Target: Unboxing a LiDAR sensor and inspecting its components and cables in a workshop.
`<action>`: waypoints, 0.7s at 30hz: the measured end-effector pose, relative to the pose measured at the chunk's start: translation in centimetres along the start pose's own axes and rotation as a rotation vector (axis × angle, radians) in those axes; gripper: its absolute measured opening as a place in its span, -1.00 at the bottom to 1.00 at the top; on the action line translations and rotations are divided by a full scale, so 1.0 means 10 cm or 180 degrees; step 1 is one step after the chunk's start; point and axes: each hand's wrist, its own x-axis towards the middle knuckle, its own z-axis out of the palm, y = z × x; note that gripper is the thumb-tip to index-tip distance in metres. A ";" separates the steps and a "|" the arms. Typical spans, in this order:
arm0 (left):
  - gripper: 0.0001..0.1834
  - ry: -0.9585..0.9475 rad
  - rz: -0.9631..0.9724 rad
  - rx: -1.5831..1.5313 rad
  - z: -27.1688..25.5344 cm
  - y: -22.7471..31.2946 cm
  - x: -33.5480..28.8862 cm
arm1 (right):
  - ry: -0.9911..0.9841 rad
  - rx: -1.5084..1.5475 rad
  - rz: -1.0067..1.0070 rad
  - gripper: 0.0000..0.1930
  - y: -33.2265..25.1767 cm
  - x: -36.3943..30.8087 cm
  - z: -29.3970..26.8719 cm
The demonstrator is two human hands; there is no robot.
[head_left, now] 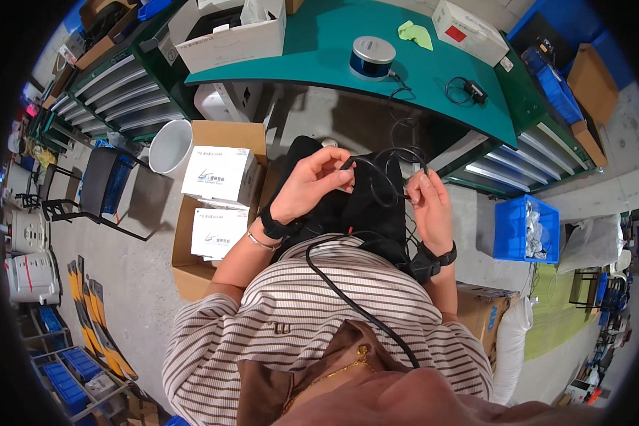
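Head view: we see two bare hands above the lap, just short of the front edge of the green flat-topped desk (312, 42), with a thin, glossy black cable (387, 175) in loose loops between them. To handle it well, we would pinch lightly, let each loop turn the way it already curls, and keep the loops from crossing, since a sharp bend could strain the wire. We would also leave slack toward the desk (a tug might drag the short silver-topped cylinder with the dark blue band (373, 58), which stands near the middle of the front edge and has a lead dropping over that edge, apparently toward our loops).

As for the grip, our left hand (318, 179) is closed in a pinch, thumb against forefinger, on a dark stretch of the cable; whether that is its end, we cannot tell. Our right hand (431, 204) is closed on the cable too, at the fingertips. Most of the loops lie between the two hands, with some rising just above the right fingertips toward the desk's front edge. Near the desk's right edge, well apart from both hands, rests a small black box-shaped adapter with a coiled lead (475, 91).
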 end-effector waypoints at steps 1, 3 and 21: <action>-0.81 0.0050 0.0056 0.0148 -0.01 0.05 -0.01 | -0.0105 0.0096 0.0022 -0.86 -0.03 0.02 0.02; -0.81 0.0112 0.0100 0.0179 -0.01 0.09 -0.04 | 0.0258 -0.0208 -0.0065 -0.85 -0.07 -0.01 0.14; -0.66 0.0650 0.0314 0.0617 0.13 0.02 0.00 | -0.0839 -0.0912 0.0201 -0.73 -0.07 -0.03 0.28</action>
